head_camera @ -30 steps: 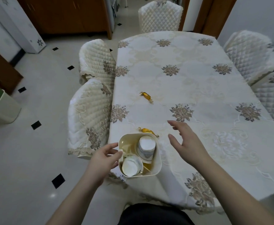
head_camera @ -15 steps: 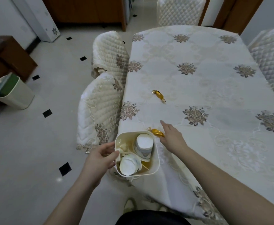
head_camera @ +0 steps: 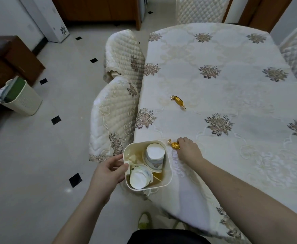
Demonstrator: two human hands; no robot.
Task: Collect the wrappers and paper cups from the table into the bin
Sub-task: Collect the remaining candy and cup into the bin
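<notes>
I've got my left hand (head_camera: 109,170) gripping the rim of the small cream bin (head_camera: 168,170), held at the near corner of the table (head_camera: 214,81). Inside it I see 2 paper cups (head_camera: 154,154), turned over. My right hand (head_camera: 188,150) is down on the tablecloth, fingertips pinched on a gold wrapper (head_camera: 175,145) just beside the bin's far edge. A 2nd gold wrapper (head_camera: 178,101) lies further out on the cloth, well apart from both hands.
</notes>
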